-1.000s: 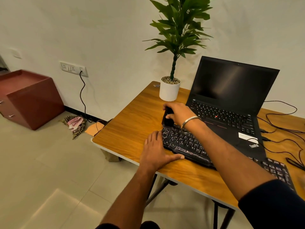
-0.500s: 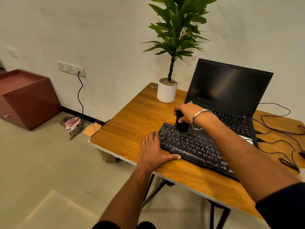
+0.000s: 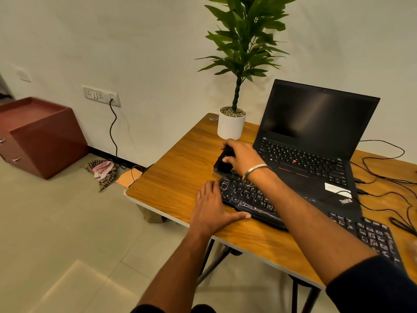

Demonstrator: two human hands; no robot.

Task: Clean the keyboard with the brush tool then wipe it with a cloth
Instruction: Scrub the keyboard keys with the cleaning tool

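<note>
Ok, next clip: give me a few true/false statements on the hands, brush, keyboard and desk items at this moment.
1. The right hand grips the black brush tool at the far left corner of the keyboard. True.
2. The left hand holds a cloth. False: it lies flat at the keyboard's left end, thumb along the front edge, holding nothing.
3. The laptop is closed. False: its lid is open, screen dark.
4. A potted plant stands on the table beyond the brush. True.
5. The keyboard lies on the floor. False: it is on the table.
</note>
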